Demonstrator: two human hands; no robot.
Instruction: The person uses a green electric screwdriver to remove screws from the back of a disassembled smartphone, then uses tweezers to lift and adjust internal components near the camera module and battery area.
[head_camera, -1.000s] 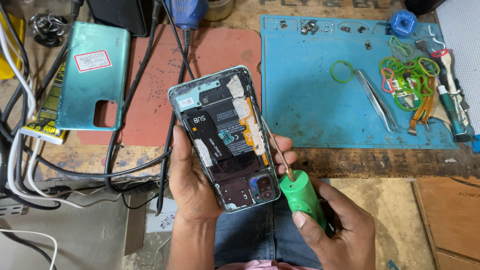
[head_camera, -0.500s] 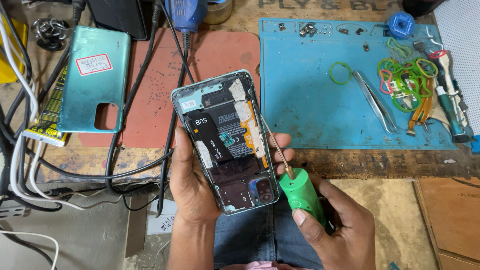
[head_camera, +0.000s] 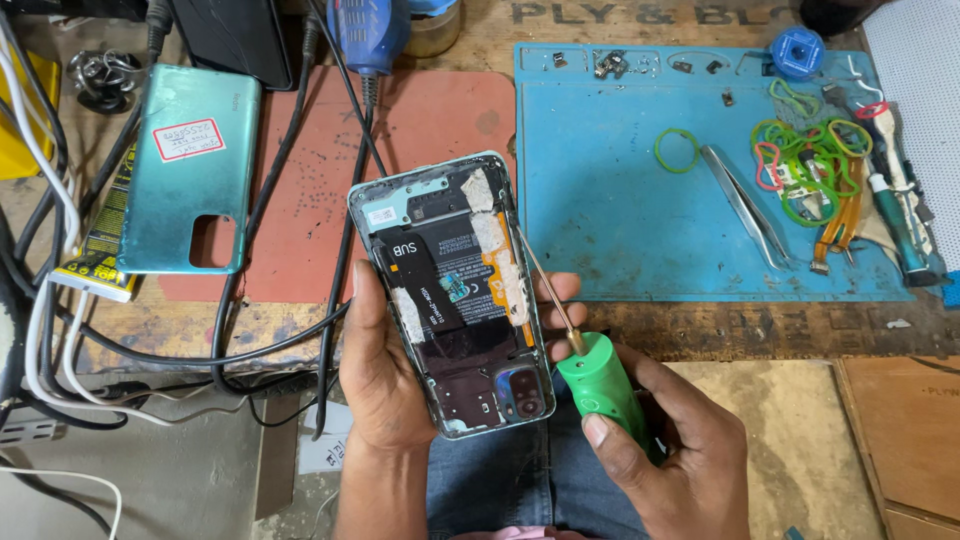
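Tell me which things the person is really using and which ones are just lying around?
In use:
- left hand holding the opened phone
- right hand holding the green screwdriver, tip at the phone's edge

Lying about:
- teal back cover
- tweezers
- rubber bands
- blue mat
- black cables
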